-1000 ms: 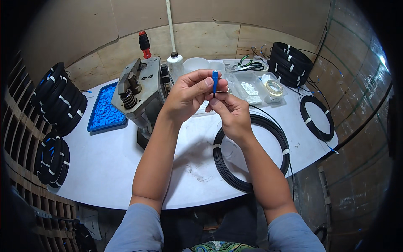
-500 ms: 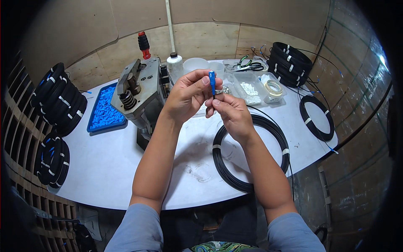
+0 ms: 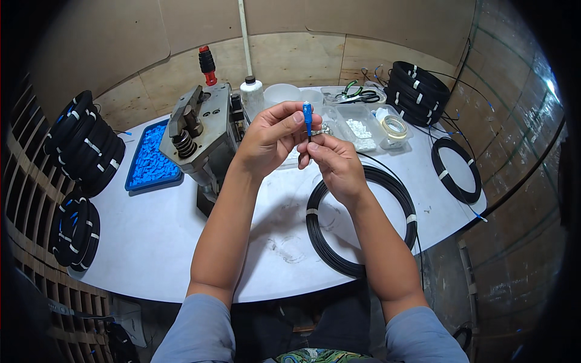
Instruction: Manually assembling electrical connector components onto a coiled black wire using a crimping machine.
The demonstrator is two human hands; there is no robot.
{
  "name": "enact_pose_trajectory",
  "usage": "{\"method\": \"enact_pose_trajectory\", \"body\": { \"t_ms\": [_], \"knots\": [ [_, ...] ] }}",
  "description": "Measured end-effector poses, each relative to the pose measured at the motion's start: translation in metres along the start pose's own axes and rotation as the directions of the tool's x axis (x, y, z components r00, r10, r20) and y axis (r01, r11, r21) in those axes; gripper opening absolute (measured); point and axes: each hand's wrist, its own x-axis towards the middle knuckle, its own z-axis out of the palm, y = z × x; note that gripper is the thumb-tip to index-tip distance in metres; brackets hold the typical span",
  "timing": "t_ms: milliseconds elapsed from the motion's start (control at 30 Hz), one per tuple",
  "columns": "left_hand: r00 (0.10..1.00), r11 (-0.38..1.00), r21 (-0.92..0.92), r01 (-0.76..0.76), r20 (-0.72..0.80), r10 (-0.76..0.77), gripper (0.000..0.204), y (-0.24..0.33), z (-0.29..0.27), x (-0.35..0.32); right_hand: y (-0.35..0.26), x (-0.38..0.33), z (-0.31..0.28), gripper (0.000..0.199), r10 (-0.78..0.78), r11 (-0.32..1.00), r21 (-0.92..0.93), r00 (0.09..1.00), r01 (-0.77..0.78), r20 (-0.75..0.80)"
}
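Note:
A blue fibre-optic connector [image 3: 307, 114] with a pale tip stands upright at the end of a black cable, raised above the table. My left hand [image 3: 273, 128] is closed, its thumb and fingertips against the connector's left side. Just below, my right hand [image 3: 331, 158] pinches the black cable between thumb and forefinger at the connector's lower end. Under my right forearm a coil of black cable [image 3: 313, 233], bound with white ties, lies flat on the white table [image 3: 275, 275].
A metal press [image 3: 209, 124] stands left of my hands, beside a blue tray [image 3: 158, 186] of small blue parts. Behind my hands are a white bottle [image 3: 252, 95], a clear bin of white pieces [image 3: 358, 128] and a tape roll [image 3: 394, 125]. Stacked cable coils [image 3: 419, 94] flank both sides.
The connector has turned slightly and its pale tip now shows more. Both hands stay almost in place, still holding the connector and cable.

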Motion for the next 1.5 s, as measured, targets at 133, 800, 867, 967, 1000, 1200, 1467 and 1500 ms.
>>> {"method": "enact_pose_trajectory", "body": {
  "t_ms": [133, 800, 867, 967, 1000, 1200, 1467, 1500],
  "knots": [
    [0.999, 0.994, 0.104, -0.016, -0.045, 0.021, 0.023, 0.003, 0.003, -0.001, 0.002, 0.000, 0.002, 0.017, -0.043, 0.997, -0.062, 0.999, 0.042, -0.027],
    [0.980, 0.935, 0.334, -0.120, -0.108, 0.165, 0.027, 0.003, 0.005, 0.000, -0.003, -0.002, 0.006, 0.012, -0.111, 0.961, -0.271, 0.972, 0.052, -0.207],
    [0.992, 0.970, 0.226, -0.088, -0.069, 0.106, 0.025, 0.001, 0.006, 0.000, -0.001, -0.001, 0.003, 0.013, -0.150, 0.966, -0.239, 0.968, 0.100, -0.199],
    [0.988, 0.970, 0.216, -0.108, -0.083, 0.128, 0.025, 0.004, 0.005, 0.000, -0.003, -0.002, 0.005, 0.014, -0.112, 0.965, -0.258, 0.971, 0.055, -0.211],
    [0.988, 0.970, 0.216, -0.108, -0.083, 0.128, 0.025, 0.004, 0.005, 0.000, -0.003, -0.002, 0.005, 0.014, -0.112, 0.965, -0.258, 0.971, 0.055, -0.211],
    [0.989, 0.959, 0.269, -0.091, -0.084, 0.118, 0.024, 0.006, 0.000, -0.001, -0.001, -0.001, 0.004, 0.014, -0.118, 0.962, -0.268, 0.969, 0.057, -0.216],
    [0.984, 0.958, 0.258, -0.127, -0.088, 0.154, 0.023, 0.005, 0.000, 0.000, -0.002, -0.002, 0.005, 0.014, -0.128, 0.953, -0.296, 0.970, 0.062, -0.208],
    [0.984, 0.958, 0.259, -0.126, -0.089, 0.154, 0.023, 0.005, 0.000, 0.000, -0.002, -0.001, 0.005, 0.014, -0.128, 0.953, -0.296, 0.970, 0.062, -0.208]
  ]
}}
